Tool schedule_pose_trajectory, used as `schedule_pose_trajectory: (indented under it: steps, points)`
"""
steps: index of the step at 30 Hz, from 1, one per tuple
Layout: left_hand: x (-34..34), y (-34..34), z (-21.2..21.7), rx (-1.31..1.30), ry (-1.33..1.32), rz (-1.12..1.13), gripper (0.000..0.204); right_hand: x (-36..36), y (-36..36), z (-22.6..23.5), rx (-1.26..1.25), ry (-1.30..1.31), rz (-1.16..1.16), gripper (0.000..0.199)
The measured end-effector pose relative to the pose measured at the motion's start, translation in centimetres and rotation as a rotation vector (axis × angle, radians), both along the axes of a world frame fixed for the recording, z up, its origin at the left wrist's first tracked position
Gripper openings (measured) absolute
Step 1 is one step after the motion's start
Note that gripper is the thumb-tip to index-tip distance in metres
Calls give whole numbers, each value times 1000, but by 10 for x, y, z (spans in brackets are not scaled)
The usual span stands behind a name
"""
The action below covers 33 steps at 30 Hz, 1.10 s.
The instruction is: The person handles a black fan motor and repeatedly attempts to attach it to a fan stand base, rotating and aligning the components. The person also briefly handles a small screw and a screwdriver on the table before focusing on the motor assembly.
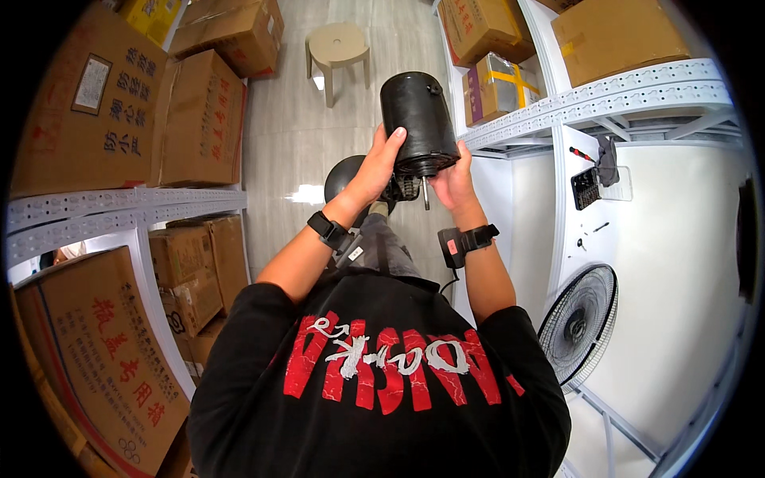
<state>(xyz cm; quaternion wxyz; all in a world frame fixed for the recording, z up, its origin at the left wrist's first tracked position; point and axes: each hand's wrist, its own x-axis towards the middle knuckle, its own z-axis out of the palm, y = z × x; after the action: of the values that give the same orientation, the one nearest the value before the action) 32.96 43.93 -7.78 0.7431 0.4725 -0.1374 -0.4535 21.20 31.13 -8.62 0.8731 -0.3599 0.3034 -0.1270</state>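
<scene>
Upper centre of frame: both hands are gripping the black motor (419,121), long axis upright, shaft down; left fingers (392,143) wrapping its side, right hand (454,182) closing at its base.

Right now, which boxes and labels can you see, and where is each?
Brown carton with red characters: lower left shelf.
Brown carton with a pale rectangular label: upper left shelf.
Brown carton: right beside that one.
Small box with yellow tape: right shelf.
Plain brown carton: top right shelf.
</scene>
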Motion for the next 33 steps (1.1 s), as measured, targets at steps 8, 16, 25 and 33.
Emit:
schedule_pose_trajectory:
  steps: [8,16,25,33]
  points:
    - [2,-15,8,9,144,81,72,18,-4,17,-16,42,7,65]
    - [8,-12,18,-29,123,43,70,18,-7,25,-41,52,12,64]
    - [3,-25,46,117,112,117,75,20,-19,33,-11,77,-12,67]
    - [17,-12,37,96,-32,-129,72,4,-9,31,-110,16,-15,63]
